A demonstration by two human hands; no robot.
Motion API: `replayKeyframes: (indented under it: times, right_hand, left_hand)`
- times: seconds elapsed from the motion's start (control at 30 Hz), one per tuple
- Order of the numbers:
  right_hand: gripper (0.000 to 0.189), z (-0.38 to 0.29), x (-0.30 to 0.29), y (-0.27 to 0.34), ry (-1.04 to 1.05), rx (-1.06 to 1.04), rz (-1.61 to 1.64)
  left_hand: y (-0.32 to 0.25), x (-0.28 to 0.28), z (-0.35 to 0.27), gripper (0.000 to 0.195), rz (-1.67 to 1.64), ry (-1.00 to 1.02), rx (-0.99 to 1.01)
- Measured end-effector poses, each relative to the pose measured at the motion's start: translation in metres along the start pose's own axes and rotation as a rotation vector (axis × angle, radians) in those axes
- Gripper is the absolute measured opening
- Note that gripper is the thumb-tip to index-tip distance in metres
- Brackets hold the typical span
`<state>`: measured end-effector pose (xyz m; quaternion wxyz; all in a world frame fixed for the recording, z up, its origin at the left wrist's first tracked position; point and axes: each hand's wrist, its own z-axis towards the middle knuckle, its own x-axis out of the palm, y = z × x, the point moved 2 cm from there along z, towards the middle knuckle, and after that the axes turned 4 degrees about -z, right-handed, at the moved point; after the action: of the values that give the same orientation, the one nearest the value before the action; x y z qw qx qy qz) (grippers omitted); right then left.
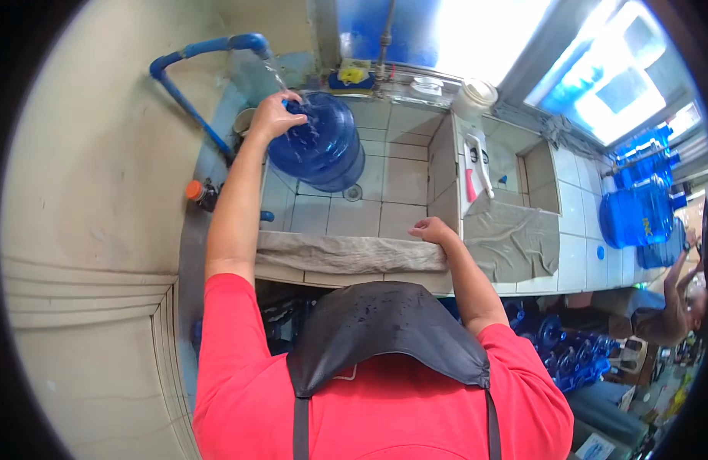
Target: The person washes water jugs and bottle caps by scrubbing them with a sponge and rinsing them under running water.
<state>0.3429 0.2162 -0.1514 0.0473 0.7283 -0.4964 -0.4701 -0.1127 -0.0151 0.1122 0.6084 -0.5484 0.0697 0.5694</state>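
Observation:
A big blue water jug (322, 141) stands in the tiled sink (402, 178), tilted in the fisheye view. My left hand (278, 118) grips it at the neck, thumb and fingers around the mouth, which is mostly hidden. Water runs from the blue pipe spout (256, 45) onto the neck and the hand, and splashes over the jug's shoulder. My right hand (431, 230) rests at the sink's front edge, on the end of a folded grey cloth (354, 256). Its fingers are loosely curled, with nothing seen in them.
Right of the sink, a white-handled brush (481, 167) and a pink-handled tool (470, 185) lie on the divider, below a white tub (474, 98). A damp cloth (509, 241) covers the ledge. Blue jugs (635, 213) stand farther right, near another person (673, 305). An orange-capped bottle (201, 194) is at left.

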Motion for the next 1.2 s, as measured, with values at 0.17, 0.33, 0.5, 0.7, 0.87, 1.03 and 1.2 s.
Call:
replayKeyframes:
  times: [0.17,0.33,0.5,0.7,0.87,1.03,1.2]
  right_hand:
    - [0.061,-0.001,-0.002,0.0,0.028,0.04,0.008]
    - [0.058,-0.007,-0.004,0.003,0.051,-0.006,0.113]
    - [0.06,-0.009,-0.004,0.003,0.065,0.064,0.134]
    - [0.063,-0.009,-0.003,0.003,0.068,0.051,0.092]
    - [0.063,-0.008,-0.001,0.004,0.05,0.024,0.103]
    - [0.064,-0.008,0.001,0.004,0.05,0.018,0.098]
    - [0.064,-0.006,0.003,-0.001,0.066,0.063,0.107]
  left_hand:
    - [-0.002,0.013,-0.012,0.049,-0.035,-0.192,-0.246]
    - [-0.014,0.023,-0.009,0.055,0.014,-0.248,-0.391]
    - [-0.007,0.025,-0.005,0.059,-0.023,-0.244,-0.302]
    - [-0.001,0.024,-0.003,0.063,-0.045,-0.214,-0.298]
    - [-0.005,0.022,-0.001,0.058,-0.039,-0.213,-0.334]
    - [-0.001,0.023,-0.001,0.062,-0.04,-0.214,-0.34]
    - [0.001,0.023,0.001,0.06,-0.059,-0.212,-0.328]
